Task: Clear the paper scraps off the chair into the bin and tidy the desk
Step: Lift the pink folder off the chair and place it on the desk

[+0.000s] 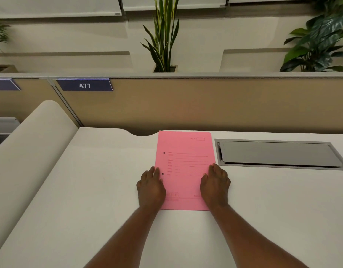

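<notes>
Both my hands flat on the pink folder.

Left hand (151, 187) and right hand (215, 185) lie open, fingers together, palms pressing the folder (184, 167) at its two side edges, gripping nothing. It lies flat on the desk (89, 190); beyond my right fingertips sits a grey hatch (279, 153).

One pink folder (184, 171) lies on one table (89, 190); two hands rest on it; three plants stand at twelve o'clock.

folder (186, 161): pink, ruled lines | desk (89, 190): white | partition (186, 105): tan
</notes>
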A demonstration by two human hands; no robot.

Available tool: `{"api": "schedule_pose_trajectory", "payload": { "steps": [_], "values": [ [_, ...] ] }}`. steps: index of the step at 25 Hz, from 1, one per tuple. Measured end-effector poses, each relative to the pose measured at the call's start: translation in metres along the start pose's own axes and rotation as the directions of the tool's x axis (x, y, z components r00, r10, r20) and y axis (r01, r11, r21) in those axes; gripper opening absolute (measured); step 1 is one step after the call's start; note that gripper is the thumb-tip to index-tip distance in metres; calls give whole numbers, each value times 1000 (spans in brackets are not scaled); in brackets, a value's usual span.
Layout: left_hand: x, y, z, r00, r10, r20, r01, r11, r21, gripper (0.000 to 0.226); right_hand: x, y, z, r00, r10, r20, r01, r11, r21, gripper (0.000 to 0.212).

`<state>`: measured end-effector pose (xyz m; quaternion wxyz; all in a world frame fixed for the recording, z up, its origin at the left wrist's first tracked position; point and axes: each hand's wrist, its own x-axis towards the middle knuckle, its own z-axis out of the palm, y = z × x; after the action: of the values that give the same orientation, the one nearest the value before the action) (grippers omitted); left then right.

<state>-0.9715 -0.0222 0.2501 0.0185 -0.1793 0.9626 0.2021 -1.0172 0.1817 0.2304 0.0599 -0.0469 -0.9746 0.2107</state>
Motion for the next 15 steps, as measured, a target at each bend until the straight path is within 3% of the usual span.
{"api": "schedule_pose_trajectory", "payload": {
  "steps": [9,15],
  "values": [
    [1,2,7,995,98,1,-98,994,48,58,7,6,-7,997,-65,30,66,998,-19,44],
    [-39,8,-9,995,67,-69,-68,998,-12,55,-21,5,-32,994,-104,-17,104,994,14,42]
  ]
}}
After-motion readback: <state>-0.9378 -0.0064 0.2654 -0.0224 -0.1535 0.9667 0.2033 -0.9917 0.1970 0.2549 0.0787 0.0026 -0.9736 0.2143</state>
